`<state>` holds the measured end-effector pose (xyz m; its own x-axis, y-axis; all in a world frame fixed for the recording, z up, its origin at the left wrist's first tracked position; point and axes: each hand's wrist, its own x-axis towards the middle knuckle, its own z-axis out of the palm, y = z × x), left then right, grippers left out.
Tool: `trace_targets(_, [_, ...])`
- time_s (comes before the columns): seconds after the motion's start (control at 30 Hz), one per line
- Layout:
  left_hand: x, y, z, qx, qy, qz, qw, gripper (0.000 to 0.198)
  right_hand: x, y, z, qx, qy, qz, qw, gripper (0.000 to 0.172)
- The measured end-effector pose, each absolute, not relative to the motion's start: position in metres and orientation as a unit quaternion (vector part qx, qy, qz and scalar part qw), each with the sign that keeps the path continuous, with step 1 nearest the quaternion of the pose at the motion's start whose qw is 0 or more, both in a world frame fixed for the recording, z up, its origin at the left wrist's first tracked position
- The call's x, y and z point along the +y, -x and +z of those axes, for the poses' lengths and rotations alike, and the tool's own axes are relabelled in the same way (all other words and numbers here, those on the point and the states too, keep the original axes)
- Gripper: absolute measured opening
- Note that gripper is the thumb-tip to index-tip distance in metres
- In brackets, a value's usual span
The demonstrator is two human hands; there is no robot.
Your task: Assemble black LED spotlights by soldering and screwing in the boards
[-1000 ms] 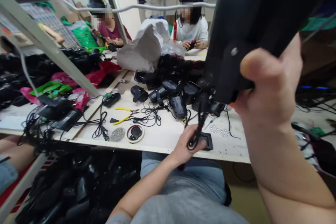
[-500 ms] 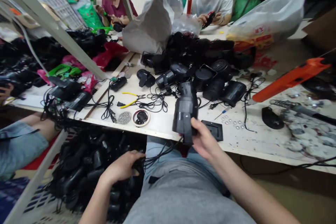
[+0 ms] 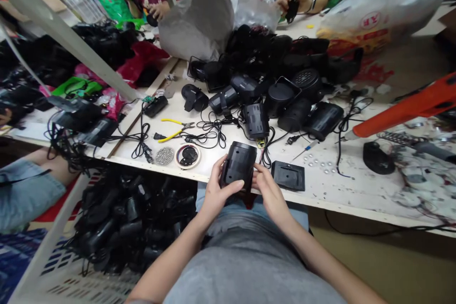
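Observation:
Both my hands hold one black plastic device body (image 3: pixel 238 165) at the near edge of the workbench (image 3: pixel 331 190), above my lap. My left hand (image 3: pixel 217 192) wraps its left side, thumb on the front. My right hand (image 3: pixel 271 194) grips its right side. A flat black square plate (image 3: pixel 288 175) lies on the bench just right of my right hand. A round dish with a black part (image 3: pixel 188 156) and a small pile of screws (image 3: pixel 164 156) lie to the left.
A heap of black device housings (image 3: pixel 270 76) and tangled cables fills the bench middle. Yellow-handled pliers (image 3: pixel 174 130) lie left, an orange tool (image 3: pixel 406 109) right. Black parts fill a crate (image 3: pixel 117 223) beside my left knee. Two other people work at the far side.
My left hand came up from the crate of black parts beside my knee and joined my right hand on the black device body, now held lower and nearer the bench edge.

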<state>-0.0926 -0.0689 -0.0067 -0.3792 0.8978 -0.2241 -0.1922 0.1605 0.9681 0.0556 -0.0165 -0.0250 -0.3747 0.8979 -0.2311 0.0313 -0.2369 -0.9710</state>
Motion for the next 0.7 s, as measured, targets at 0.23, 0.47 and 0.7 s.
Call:
trace_targets(0.23, [-0.058, 0.096, 0.001, 0.570, -0.171, 0.596, 0.540, 0.068, -0.015, -0.064, -0.038, -0.592, 0.397, 0.610, 0.347, 0.052])
trace_targets(0.47, [-0.054, 0.090, 0.017, 0.560, -0.122, 0.595, 0.563, 0.091, -0.025, -0.073, -0.030, -0.824, 0.327, 0.275, 0.371, 0.069])
trace_targets(0.7, [-0.056, 0.101, 0.015, 0.522, -0.119, 0.577, 0.616, 0.071, -0.009, -0.069, -0.016, -0.893, 0.224, 0.079, 0.383, 0.048])
